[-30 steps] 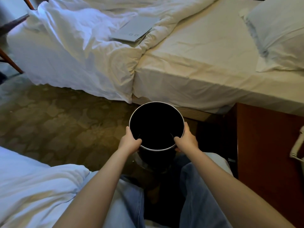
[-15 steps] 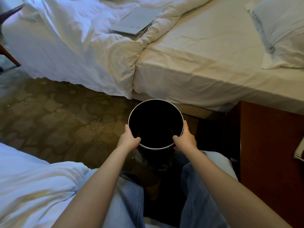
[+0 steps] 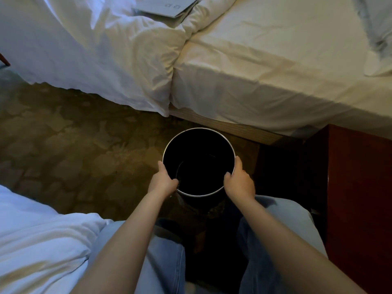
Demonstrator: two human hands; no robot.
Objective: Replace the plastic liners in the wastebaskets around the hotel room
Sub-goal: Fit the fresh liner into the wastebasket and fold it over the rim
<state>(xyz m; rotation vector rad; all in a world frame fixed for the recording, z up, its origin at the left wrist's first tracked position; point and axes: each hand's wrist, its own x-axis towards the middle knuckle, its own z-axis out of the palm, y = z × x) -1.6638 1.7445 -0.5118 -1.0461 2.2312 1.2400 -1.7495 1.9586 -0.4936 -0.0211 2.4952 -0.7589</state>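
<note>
Wastebasket (image 3: 199, 128) over patterned carpet (image 3: 74, 145), near the white bed (image 3: 275, 81); its inside is dark, contents unclear. Left hand (image 3: 163, 181) and right hand (image 3: 239, 183) grip its rim, fingers curled over it.

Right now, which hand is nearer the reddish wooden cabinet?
Right. The right hand grips the wastebasket rim on the side facing the cabinet; the left hand grips the opposite side.
</note>
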